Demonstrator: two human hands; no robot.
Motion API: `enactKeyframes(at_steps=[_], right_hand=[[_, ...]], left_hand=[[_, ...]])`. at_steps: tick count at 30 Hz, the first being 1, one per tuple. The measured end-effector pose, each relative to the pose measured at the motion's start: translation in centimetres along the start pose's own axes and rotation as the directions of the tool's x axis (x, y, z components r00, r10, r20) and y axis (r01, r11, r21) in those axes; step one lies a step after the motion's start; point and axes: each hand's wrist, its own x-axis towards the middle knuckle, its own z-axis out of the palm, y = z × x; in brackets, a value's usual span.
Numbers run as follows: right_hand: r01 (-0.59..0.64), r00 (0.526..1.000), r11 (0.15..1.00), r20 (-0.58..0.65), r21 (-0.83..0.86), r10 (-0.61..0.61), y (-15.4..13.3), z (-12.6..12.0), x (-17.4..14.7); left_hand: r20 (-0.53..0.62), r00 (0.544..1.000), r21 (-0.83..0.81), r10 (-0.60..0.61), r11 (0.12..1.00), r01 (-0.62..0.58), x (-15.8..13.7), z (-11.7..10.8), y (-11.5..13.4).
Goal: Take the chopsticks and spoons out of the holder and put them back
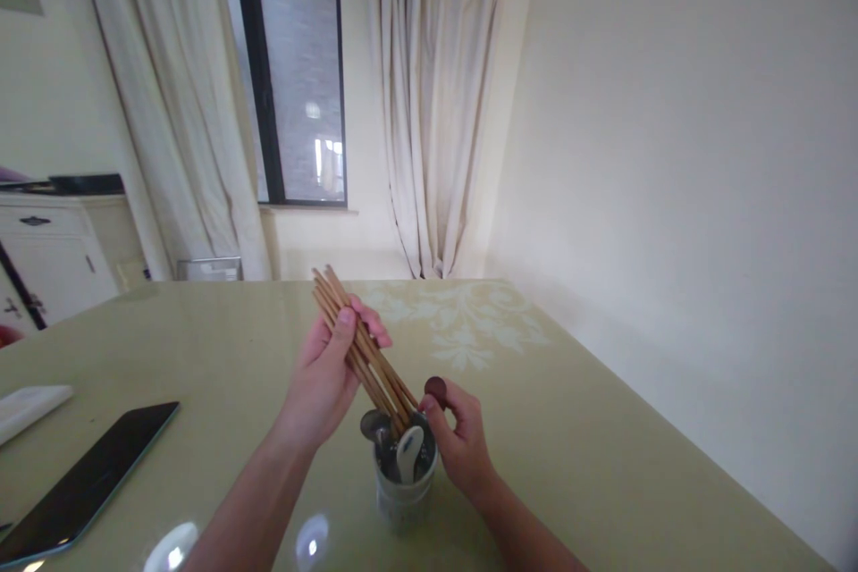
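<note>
At six o'clock on the glossy pale-green surface (234,375) stands a whitish cylindrical holder (404,505). Brown wooden chopsticks (377,375) lean from its mouth toward eleven o'clock, the left hand (328,366) wrapped closely around them. At the holder's two o'clock, the right hand (466,442) pinches a dark reddish-brown rounded piece (435,389), fingers nearly together. One white ceramic spoon (410,447) stands inside.
</note>
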Motion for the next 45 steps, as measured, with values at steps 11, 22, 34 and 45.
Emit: enactKeyframes(at_steps=[11,22,34,45], right_hand=[[-0.004,1.000,1.000,0.007,-0.010,0.005,0.1,0.1,0.1],[-0.003,1.000,1.000,-0.011,0.015,0.003,0.2,-0.1,0.1],[-0.024,1.000,1.000,0.008,0.017,0.024,0.1,-0.2,0.1],[-0.029,1.000,0.999,0.002,0.017,0.029,0.1,-0.2,0.1]], left_hand=[[-0.203,0.810,0.455,0.551,0.785,-0.421,1.5,-6.4,4.0],[-0.246,0.960,0.567,0.133,0.823,0.031,-1.7,-12.1,-6.3],[-0.386,0.813,0.300,-0.436,0.774,0.557,-2.0,-14.1,-4.5],[-0.175,0.949,0.979,-0.262,0.056,0.196,-2.0,-14.9,-7.6]])
